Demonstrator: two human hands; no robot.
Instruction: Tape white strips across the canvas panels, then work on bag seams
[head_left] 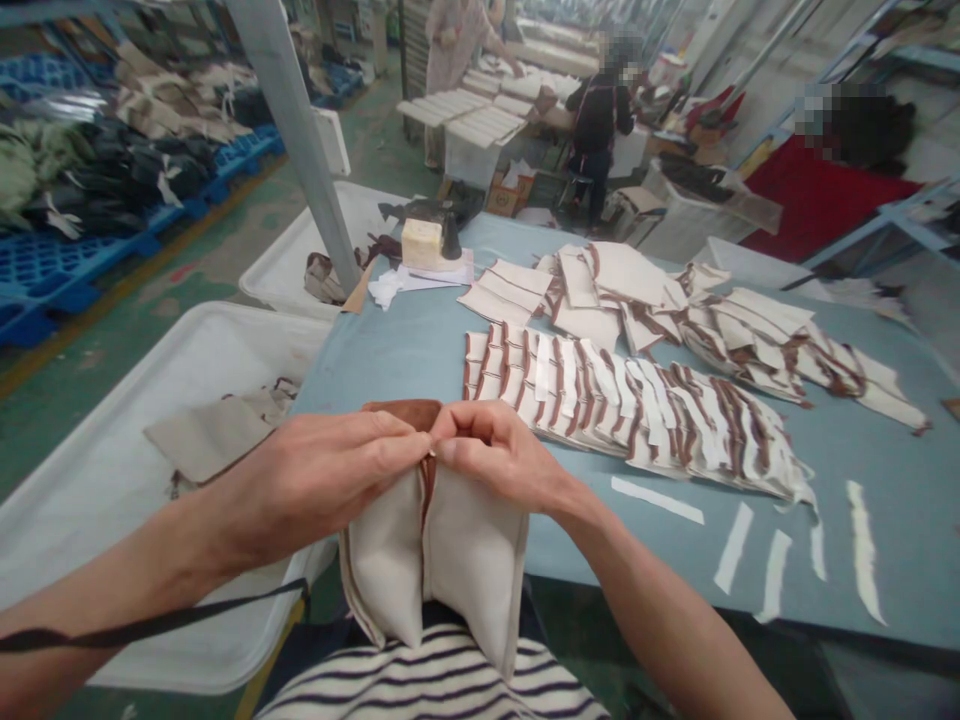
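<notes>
Close to my striped shirt I hold a cream fabric pouch (472, 540) with brown lining showing at its upper edge. My left hand (337, 480) pinches the top of the pouch from the left, fingers pressed together. From the right, my right hand (502, 455) pinches the same edge with thumb and curled fingers, and the fingertips of both hands meet at the middle seam. Whatever small part lies between the fingertips is mostly hidden. The lower corners of the pouch hang over my lap.
On the blue table (420, 350) lie a row of overlapping cream-and-brown pieces (585, 400), a looser pile (637, 290) and several white strips (658, 500). White bins (45, 560) stand at the left, near a grey post (300, 130). People work farther back.
</notes>
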